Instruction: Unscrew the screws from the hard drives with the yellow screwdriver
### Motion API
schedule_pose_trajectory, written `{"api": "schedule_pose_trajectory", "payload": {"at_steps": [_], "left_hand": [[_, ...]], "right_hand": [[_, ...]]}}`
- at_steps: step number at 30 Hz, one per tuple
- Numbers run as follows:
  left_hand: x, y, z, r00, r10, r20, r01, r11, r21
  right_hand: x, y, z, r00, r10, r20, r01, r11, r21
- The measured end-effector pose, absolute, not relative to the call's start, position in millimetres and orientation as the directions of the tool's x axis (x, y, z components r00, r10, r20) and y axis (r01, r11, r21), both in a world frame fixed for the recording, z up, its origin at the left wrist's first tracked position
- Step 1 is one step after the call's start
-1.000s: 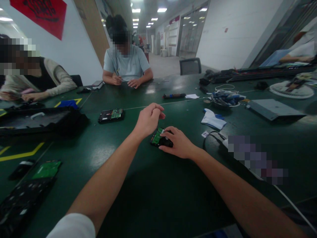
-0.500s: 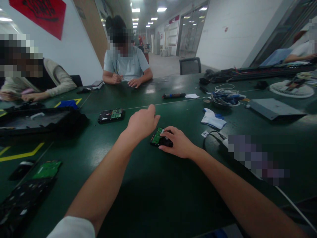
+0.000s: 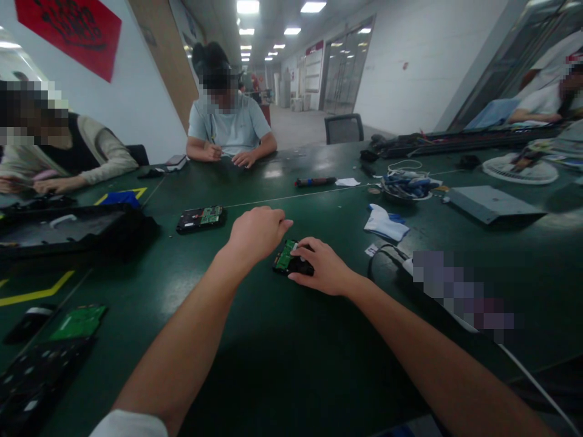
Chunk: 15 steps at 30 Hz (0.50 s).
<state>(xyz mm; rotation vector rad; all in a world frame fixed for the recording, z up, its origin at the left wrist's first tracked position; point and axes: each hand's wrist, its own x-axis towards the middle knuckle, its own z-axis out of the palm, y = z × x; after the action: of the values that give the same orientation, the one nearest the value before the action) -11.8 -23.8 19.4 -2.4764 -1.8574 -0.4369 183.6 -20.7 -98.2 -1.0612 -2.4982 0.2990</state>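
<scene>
A hard drive [image 3: 283,258] with a green circuit board on its upper face lies on the dark green table in front of me. My right hand [image 3: 324,267] grips it from the right, thumb along the near edge and fingers over the top. Just up and to the left of the drive, my left hand [image 3: 255,235] hovers with its fingers curled in. Its fingertips are mostly hidden behind the hand, so I cannot make out what they hold, if anything. Another hard drive [image 3: 201,219] lies farther left, apart from both hands.
At left are a black tray-like casing [image 3: 82,227] and more green-board drives [image 3: 79,321]. To the right lie a white glove [image 3: 386,223], a grey metal box [image 3: 494,203], a bowl of blue items [image 3: 405,184] and a cable [image 3: 528,367]. A dark screwdriver-like tool [image 3: 315,181] lies ahead. Co-workers sit around the table.
My left hand's raised finger has come down and curled in, close above the hard drive. The right hand keeps its hold. The whole view has shifted slightly.
</scene>
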Motion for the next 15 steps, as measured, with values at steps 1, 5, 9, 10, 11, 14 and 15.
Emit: {"api": "schedule_pose_trajectory", "payload": {"at_steps": [1, 5, 9, 10, 11, 14, 15], "left_hand": [[-12.4, -23.2, 18.3, 0.276, 0.935, 0.223, 0.935, -0.315, 0.164], [-16.6, -22.3, 16.4, 0.399, 0.894, 0.205, 0.878, -0.437, 0.195], [-18.3, -22.0, 18.8, 0.43, 0.879, 0.205, 0.851, -0.47, 0.233], [-17.9, -21.8, 19.2, 0.417, 0.884, 0.209, 0.851, -0.461, 0.251], [-17.1, -21.4, 19.4, 0.406, 0.888, 0.215, 0.851, -0.453, 0.267], [-13.8, -20.5, 18.4, 0.369, 0.898, 0.239, 0.86, -0.428, 0.278], [-12.9, -20.3, 17.7, 0.357, 0.902, 0.243, 0.867, -0.417, 0.272]], "right_hand": [[183.6, -20.5, -98.5, -0.627, 0.726, 0.283, 0.638, 0.687, -0.347], [183.8, -19.4, -100.8, -0.625, 0.731, 0.274, 0.645, 0.681, -0.347], [184.0, -19.1, -102.1, -0.626, 0.728, 0.281, 0.642, 0.685, -0.345], [184.1, -19.2, -102.0, -0.626, 0.726, 0.283, 0.64, 0.687, -0.345], [184.1, -19.4, -101.9, -0.626, 0.726, 0.285, 0.639, 0.687, -0.345], [184.0, -19.9, -101.3, -0.627, 0.723, 0.291, 0.637, 0.69, -0.344], [184.0, -20.0, -101.1, -0.627, 0.721, 0.295, 0.634, 0.693, -0.343]]}}
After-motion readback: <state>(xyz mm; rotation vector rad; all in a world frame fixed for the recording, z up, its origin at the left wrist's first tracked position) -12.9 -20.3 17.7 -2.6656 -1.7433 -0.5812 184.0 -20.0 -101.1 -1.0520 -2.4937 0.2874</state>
